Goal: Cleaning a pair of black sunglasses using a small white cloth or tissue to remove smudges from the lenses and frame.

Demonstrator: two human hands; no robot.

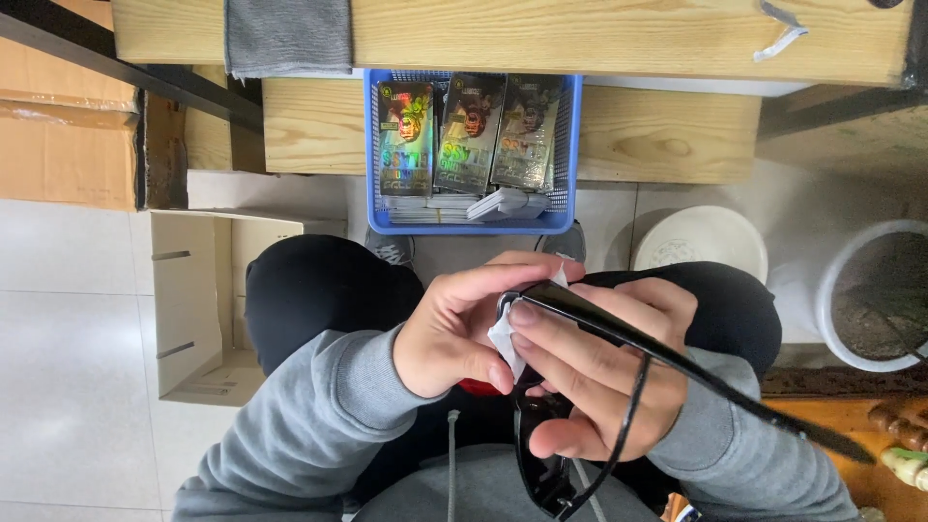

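- Two hands meet over the lap, near centre. The left hand (454, 329) has its fingers curled shut on a small white wiping cloth (505, 340), pressed against the black plastic-framed glasses (546, 425).
- The right hand (599, 372) cradles the glasses from below, fingers half closed round the frame, index fingertip on its upper edge. One long black temple arm (754, 401) juts out to the right; a second, thinner arm hangs across the right palm.
- Risk, as judged: the glasses rest on loosely wrapped fingers rather than in a firm clamp, so a hard rub could twist the frame out and drop it to the tiled floor (68, 387).
- Risk: the free temple arm stands near the white round bucket (870, 290); a turn of the wrist could knock it.
- Risk: the cloth is small and bunched; fingertips could slip past it and smear the lens.
- Packages: a blue perforated plastic basket (474, 222) stands far centre, under the pale wooden bench (628, 39). It holds three upright flat packs with shiny holographic fronts (471, 130), side by side, and a stack of white flat pieces at its near edge.
- An open pale cardboard box (198, 309) sits left; a brown carton (63, 126) far left.
- A grey folded cloth (288, 37) hangs over the bench edge.
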